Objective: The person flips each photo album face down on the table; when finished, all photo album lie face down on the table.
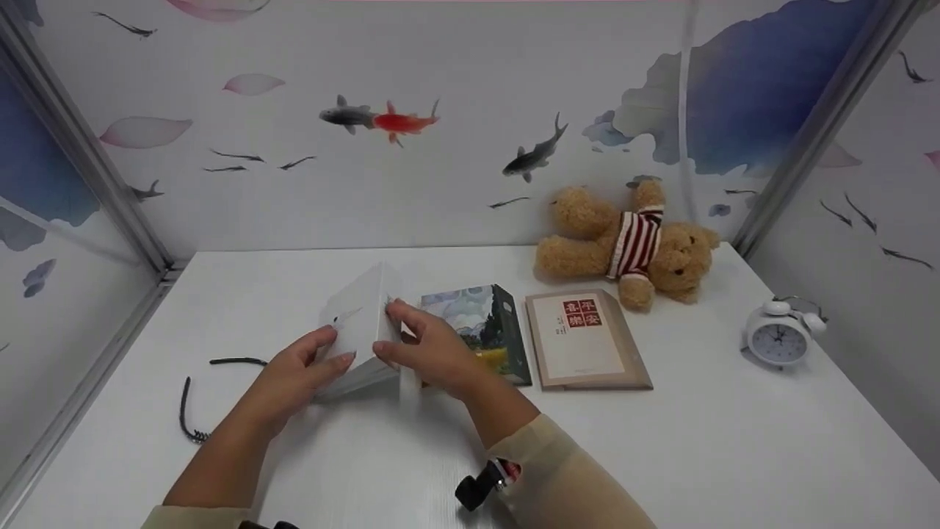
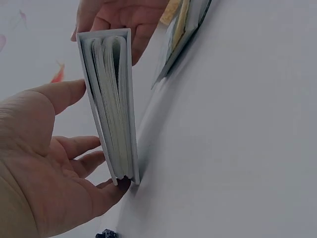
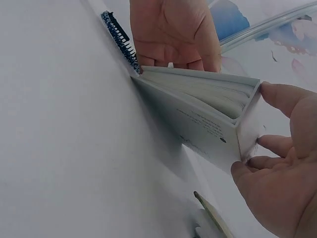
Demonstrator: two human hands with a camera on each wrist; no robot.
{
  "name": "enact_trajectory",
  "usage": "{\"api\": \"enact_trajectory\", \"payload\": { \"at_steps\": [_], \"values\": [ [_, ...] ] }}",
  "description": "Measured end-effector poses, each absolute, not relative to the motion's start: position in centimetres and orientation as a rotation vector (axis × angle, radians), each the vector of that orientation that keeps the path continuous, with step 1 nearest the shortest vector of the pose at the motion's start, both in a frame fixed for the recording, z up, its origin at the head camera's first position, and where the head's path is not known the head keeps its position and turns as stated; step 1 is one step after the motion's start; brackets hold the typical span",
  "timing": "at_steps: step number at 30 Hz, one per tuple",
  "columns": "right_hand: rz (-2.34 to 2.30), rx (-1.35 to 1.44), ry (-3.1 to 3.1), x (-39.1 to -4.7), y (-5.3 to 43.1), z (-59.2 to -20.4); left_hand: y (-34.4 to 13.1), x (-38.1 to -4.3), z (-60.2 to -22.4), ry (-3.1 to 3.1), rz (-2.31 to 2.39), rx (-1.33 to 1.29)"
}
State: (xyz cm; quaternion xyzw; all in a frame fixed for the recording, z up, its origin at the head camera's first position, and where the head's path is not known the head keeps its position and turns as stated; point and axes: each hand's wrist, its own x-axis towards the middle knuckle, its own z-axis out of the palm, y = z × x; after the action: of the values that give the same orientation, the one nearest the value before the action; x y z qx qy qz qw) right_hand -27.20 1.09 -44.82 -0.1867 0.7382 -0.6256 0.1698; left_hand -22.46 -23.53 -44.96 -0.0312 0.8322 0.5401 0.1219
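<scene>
A thick white book (image 1: 361,319) is tilted up on the left middle of the white table, its folded pages (image 2: 111,109) showing between the covers in the left wrist view. My left hand (image 1: 301,371) holds it from the left, with thumb and fingertips on the cover and one finger around the far lower edge. With thumb and fingers at the spine (image 3: 247,131), my right hand (image 1: 440,353) grips the other side. Just behind the right hand lies a dark green book (image 1: 510,330) with a painted landscape cover, partly covered by that hand.
To the right lies a brown book (image 1: 587,338) with red characters. A teddy bear (image 1: 635,246) in a striped shirt lies against the back wall, and a white alarm clock (image 1: 778,334) stands at the right. A dark, curved, toothed strip (image 3: 119,39) lies beside my left arm.
</scene>
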Motion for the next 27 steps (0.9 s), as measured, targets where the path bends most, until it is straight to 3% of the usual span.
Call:
{"api": "enact_trajectory", "payload": {
  "at_steps": [27],
  "values": [
    [-1.681,-0.332,2.155,-27.6,0.6,-45.8,-23.3,-23.2,-45.3,2.520,1.438,-0.173]
  ]
}}
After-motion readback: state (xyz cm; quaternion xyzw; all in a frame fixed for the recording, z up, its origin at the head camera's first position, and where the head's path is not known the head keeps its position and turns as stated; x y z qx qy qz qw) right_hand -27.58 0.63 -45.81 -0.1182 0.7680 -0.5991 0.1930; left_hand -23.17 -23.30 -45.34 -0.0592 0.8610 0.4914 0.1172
